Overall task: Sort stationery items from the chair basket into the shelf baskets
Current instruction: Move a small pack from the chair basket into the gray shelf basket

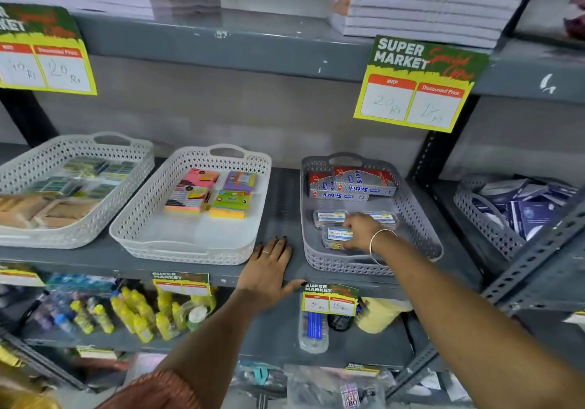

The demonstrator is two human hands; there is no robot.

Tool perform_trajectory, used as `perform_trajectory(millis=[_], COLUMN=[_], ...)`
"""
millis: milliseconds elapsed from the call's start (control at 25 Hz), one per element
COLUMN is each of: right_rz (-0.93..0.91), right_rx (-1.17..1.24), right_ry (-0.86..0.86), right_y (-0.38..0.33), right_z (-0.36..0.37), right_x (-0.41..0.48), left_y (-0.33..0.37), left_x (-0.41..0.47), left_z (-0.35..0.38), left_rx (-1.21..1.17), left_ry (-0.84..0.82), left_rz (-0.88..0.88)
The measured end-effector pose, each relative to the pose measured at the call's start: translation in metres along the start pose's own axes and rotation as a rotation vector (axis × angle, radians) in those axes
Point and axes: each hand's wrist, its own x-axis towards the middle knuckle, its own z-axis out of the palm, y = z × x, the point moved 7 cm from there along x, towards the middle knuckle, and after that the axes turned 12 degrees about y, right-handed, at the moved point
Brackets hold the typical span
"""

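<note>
In the head view, a grey painted metal shelf [281,199], scuffed in places, carries a row of plastic baskets with lattice walls, rounded corners and loop handles. The white basket [139,209] holds square sticky notes [209,193] in pink, purple, green and yellow, packed toward its 12 o'clock end. Its smooth floor lies open toward 6 o'clock. At its 9 o'clock stands a second basket [126,187] with blurred small packs.

At the white basket's 3 o'clock, across a narrow strip of ribbed bare shelf, stands the grey basket [414,215]. Glossy red-and-blue cartons [351,185] lie stacked at its 12 o'clock end. Two labelled boxes [329,217] of clear plastic lie side by side at its middle.

The clear box [337,236], the task's thing, sits just in front of them toward 6 o'clock, inside the grey basket. The right hand [361,231] reaches in from 5 o'clock with a thin metal bangle [381,245] on the wrist. Its fingers curl down over the box's right end and grip it. Whether the box rests on the basket floor cannot be told.

The left hand [269,269] lies flat on the shelf's front edge in the strip, fingers straight and holding nothing, with basket rims close on both sides.

A yellow-edged price card [418,86] hangs at 12 o'clock, well above the grey basket's rim. A perforated upright [433,155] stands at 2 o'clock.
</note>
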Motion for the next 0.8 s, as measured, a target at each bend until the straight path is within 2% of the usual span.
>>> perform_trajectory(millis=[400,800], right_rz=[-0.068,-0.055], right_rx=[0.001,0.080], right_ry=[-0.105,-0.120], right_y=[-0.003,-0.002], right_z=[0.019,0.016], right_x=[0.003,-0.002], left_y=[-0.002,-0.001], left_x=[0.000,0.001], left_z=[0.002,0.002], left_rx=[-0.013,0.035], left_ry=[0.011,0.002], left_rz=[0.000,0.005])
